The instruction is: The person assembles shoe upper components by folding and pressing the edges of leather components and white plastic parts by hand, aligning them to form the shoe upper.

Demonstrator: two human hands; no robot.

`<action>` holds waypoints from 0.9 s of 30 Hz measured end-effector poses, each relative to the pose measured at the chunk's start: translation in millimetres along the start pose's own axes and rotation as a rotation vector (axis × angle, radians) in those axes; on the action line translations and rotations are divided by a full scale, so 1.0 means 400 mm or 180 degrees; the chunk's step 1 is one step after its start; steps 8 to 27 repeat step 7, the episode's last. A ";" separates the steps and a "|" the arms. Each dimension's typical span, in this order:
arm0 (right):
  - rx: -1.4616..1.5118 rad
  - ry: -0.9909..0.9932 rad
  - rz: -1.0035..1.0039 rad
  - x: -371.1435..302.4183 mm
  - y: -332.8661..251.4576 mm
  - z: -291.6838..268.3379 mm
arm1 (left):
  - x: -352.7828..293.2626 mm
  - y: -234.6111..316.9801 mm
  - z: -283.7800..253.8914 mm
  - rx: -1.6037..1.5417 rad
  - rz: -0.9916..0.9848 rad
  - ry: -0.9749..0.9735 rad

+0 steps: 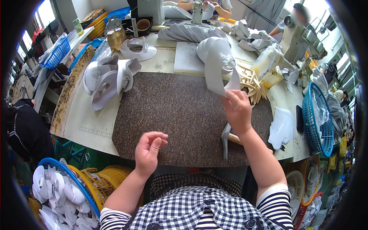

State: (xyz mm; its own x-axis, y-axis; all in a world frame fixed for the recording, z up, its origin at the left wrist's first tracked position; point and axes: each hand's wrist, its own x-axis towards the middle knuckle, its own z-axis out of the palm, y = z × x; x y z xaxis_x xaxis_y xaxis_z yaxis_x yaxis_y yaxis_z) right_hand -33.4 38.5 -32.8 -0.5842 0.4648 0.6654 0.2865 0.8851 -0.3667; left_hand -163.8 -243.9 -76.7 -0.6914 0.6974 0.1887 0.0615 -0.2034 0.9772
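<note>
My right hand pinches the lower edge of a white shoe upper between thumb and fingers. The piece hangs over the far right part of a dark speckled board. Over the board's near left part, my left hand is empty, its fingers loosely bent and the thumb apart from them. Below my right hand, a hammer with a grey metal head and wooden handle lies on the board, partly hidden by my forearm. Several more white uppers stand in a cluster at the board's far left corner.
Beyond the board lie a white slab and a row of overlapping grey-white pieces. Tan strips are heaped at right, near white sheets, a black phone and a blue basket. Other people sit at sewing machines.
</note>
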 end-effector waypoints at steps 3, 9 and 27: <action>-0.0568 0.0107 0.0083 0.081 0.088 0.039 | -0.020 -0.032 0.008 0.1482 0.1005 -0.0193; -0.1136 0.0036 0.0168 0.160 0.152 0.120 | -0.004 -0.029 0.023 0.2175 0.1413 -0.0426; -0.1136 0.0036 0.0168 0.160 0.152 0.120 | -0.004 -0.029 0.023 0.2175 0.1413 -0.0426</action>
